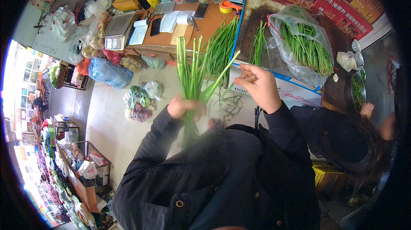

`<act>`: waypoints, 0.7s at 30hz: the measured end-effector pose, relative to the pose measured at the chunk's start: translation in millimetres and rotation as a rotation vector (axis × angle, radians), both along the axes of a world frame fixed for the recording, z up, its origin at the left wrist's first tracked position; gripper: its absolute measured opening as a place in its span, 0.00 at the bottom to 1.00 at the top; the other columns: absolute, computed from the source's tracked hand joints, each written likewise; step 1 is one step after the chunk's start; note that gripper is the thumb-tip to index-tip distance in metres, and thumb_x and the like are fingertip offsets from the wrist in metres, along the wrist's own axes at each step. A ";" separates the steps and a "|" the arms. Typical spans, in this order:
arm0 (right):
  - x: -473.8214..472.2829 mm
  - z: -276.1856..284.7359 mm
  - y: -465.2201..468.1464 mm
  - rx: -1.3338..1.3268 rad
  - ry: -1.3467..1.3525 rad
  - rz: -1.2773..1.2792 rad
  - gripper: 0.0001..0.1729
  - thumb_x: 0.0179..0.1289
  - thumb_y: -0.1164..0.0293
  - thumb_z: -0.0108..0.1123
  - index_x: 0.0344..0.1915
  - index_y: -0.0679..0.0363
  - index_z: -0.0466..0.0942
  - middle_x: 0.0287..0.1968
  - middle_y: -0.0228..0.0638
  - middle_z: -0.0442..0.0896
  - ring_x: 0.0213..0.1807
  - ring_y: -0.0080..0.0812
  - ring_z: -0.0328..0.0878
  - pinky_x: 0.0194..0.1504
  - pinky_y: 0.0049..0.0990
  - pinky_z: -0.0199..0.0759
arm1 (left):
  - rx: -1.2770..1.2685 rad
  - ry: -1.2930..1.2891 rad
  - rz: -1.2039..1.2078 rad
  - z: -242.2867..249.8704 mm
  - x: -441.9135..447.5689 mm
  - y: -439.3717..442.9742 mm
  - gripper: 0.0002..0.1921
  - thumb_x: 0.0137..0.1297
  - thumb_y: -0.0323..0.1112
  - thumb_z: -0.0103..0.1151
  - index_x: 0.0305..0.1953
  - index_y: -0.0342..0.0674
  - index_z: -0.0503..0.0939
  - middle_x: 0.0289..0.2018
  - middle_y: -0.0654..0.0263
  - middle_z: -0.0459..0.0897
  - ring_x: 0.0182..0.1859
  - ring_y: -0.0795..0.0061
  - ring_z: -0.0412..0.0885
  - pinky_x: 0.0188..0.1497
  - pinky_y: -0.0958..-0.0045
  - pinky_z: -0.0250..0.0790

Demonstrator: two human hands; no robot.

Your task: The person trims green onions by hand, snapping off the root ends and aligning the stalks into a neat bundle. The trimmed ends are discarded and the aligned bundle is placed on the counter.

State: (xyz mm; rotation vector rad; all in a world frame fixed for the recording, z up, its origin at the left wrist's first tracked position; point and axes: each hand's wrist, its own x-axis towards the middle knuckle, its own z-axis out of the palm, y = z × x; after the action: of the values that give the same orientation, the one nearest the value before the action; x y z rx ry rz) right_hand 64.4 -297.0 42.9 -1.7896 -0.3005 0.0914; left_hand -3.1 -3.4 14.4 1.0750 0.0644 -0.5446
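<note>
My left hand is closed around a bunch of long green stalks, pale cut ends up and leaves hanging down. One stalk leans out of the bunch toward my right hand. That hand is raised to the right of the bunch, thumb and fingers curled close together; whether a scrap of leaf is between them I cannot tell. Behind the bunch, a pile of green leafy stalks hangs over the table edge. A smaller bundle lies on the dark surface, beside a clear plastic bag full of green stalks.
The orange-brown desk holds phones, papers, a tape dispenser and bottles. Leaf scraps and bagged vegetables lie on the floor. At right, another person has a hand at a bowl of chopped greens. Crates stand at lower left.
</note>
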 end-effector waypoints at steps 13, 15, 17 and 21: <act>-5.7 6.7 20.5 0.456 0.293 0.214 0.10 0.77 0.68 0.64 0.44 0.66 0.82 0.33 0.29 0.84 0.30 0.14 0.76 0.32 0.17 0.71 | -0.068 0.112 -0.060 34.0 1.2 -16.3 0.21 0.65 0.28 0.61 0.57 0.25 0.74 0.44 0.43 0.88 0.38 0.57 0.90 0.44 0.59 0.84; -7.5 5.9 19.8 0.427 0.277 0.211 0.09 0.76 0.69 0.65 0.44 0.65 0.82 0.32 0.29 0.85 0.30 0.15 0.77 0.34 0.17 0.72 | -0.027 0.091 -0.047 31.1 4.1 -20.4 0.17 0.67 0.29 0.63 0.53 0.26 0.78 0.40 0.48 0.88 0.35 0.58 0.89 0.40 0.62 0.83; -7.9 5.5 18.4 0.351 0.191 0.163 0.09 0.76 0.70 0.65 0.42 0.66 0.82 0.31 0.27 0.83 0.30 0.13 0.74 0.32 0.17 0.70 | 0.000 0.071 -0.047 26.5 8.2 -25.5 0.14 0.68 0.29 0.64 0.50 0.27 0.79 0.37 0.51 0.88 0.34 0.59 0.89 0.38 0.64 0.81; -7.3 5.6 14.0 0.324 0.116 0.165 0.10 0.75 0.70 0.67 0.39 0.65 0.81 0.30 0.24 0.81 0.29 0.12 0.72 0.31 0.16 0.66 | 0.084 0.044 0.038 19.9 9.7 -27.4 0.10 0.66 0.25 0.67 0.47 0.29 0.81 0.35 0.56 0.87 0.33 0.65 0.87 0.38 0.67 0.80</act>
State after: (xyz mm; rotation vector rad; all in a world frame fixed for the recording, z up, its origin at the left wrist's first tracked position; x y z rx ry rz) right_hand 57.2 -283.0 48.5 -1.4307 -0.3581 0.2490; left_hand 6.6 -30.8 34.3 1.1412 0.1472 -0.5351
